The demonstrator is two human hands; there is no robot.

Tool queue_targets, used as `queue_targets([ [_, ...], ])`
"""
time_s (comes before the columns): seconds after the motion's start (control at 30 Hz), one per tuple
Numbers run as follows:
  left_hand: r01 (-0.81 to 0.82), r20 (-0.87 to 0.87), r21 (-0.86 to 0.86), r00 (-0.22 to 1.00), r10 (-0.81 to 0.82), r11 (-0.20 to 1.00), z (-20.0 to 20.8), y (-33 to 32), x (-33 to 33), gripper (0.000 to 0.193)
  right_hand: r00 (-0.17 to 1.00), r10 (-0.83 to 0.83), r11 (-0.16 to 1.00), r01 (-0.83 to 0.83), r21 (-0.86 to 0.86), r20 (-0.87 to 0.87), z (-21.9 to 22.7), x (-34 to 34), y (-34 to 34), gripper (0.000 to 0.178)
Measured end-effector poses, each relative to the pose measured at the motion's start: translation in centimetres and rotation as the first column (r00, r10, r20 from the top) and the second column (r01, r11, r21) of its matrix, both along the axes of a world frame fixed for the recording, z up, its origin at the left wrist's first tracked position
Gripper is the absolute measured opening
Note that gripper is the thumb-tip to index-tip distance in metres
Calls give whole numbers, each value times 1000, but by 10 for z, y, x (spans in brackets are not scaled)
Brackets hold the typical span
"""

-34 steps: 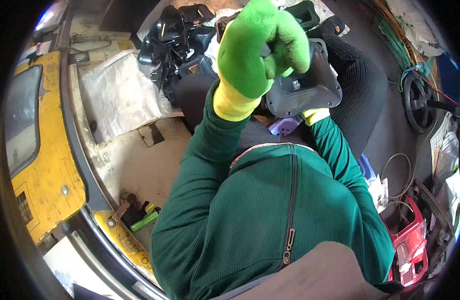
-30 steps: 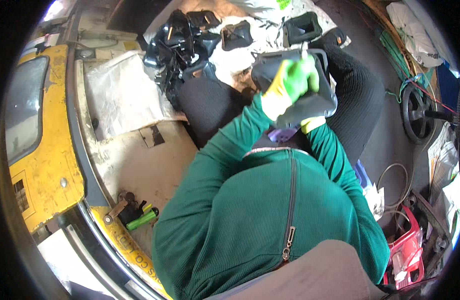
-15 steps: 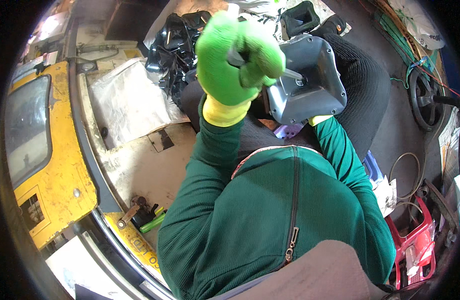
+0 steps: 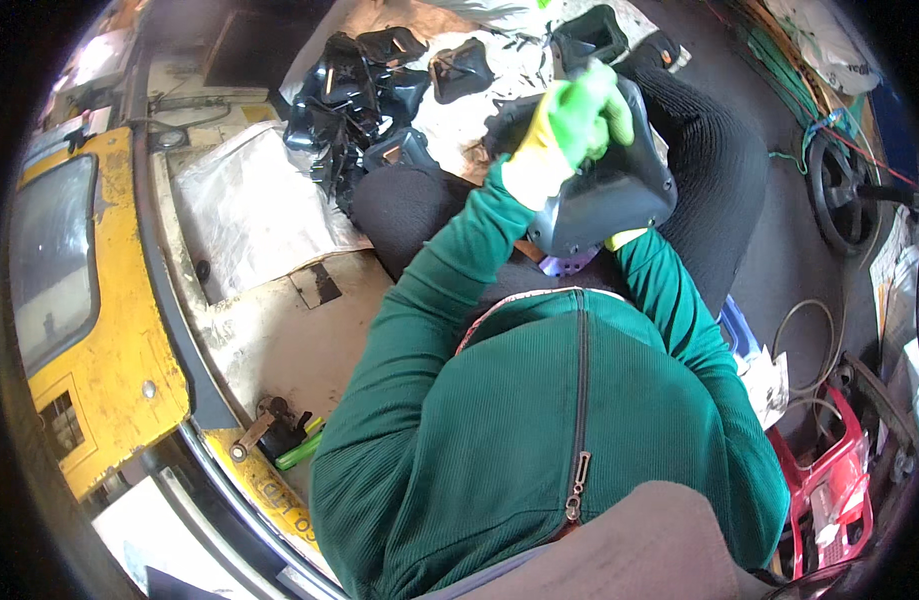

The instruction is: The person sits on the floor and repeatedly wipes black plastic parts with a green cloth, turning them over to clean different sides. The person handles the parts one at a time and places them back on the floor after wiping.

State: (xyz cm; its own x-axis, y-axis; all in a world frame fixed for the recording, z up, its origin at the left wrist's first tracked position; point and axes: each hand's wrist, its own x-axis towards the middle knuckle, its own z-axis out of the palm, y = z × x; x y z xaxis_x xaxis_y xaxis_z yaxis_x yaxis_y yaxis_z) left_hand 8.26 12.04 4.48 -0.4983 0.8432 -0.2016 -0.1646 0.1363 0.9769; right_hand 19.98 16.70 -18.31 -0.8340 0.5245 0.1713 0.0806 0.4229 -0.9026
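A dark, glossy plastic housing (image 4: 614, 205) with rounded corners and small holes along its rim is tilted over my lap. My left hand (image 4: 586, 120), in a green glove with a pale yellow cuff, is closed above the housing's hollow. What it grips is too small and blurred to name. Under the near edge of the housing goes my right hand (image 4: 627, 238), of which only a yellow cuff shows. It holds the housing from beneath, its fingers hidden.
Dark plastic parts (image 4: 344, 100) lie heaped ahead on the left, beside white sheeting (image 4: 264, 195). A yellow machine panel (image 4: 129, 340) with a window stands at the left. To the right are a black handwheel (image 4: 841, 195) and a red plastic frame (image 4: 829, 480).
My left hand has come down and right from high above my lap to the housing. The pale rod between that hand and the housing's middle no longer shows. The housing has tilted.
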Motion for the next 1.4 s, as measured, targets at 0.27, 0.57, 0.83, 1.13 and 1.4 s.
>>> queue_targets([
  [0.27,56,-42,125,998,-52,991,5,7,-5,37,1000,-6,1000,6,-12,9,-10,-10,4,47],
  [0.57,-2,-208,63,978,15,998,-25,-10,-5,47,1000,22,1000,-22,-20,11,-12,-14,-1,48],
  [0.83,-1,146,18,989,-2,1000,-21,-33,-26,50,995,39,997,-33,-66,87,-26,-6,-17,49],
  [1.13,-541,-67,71,836,545,838,-24,-95,-229,24,969,-103,994,111,-24,226,-112,-46,42,50],
  [1.4,-447,-682,-719,601,-417,532,-326,-146,-398,45,910,-256,111,361,-926,325,-87,-213,105,31],
])
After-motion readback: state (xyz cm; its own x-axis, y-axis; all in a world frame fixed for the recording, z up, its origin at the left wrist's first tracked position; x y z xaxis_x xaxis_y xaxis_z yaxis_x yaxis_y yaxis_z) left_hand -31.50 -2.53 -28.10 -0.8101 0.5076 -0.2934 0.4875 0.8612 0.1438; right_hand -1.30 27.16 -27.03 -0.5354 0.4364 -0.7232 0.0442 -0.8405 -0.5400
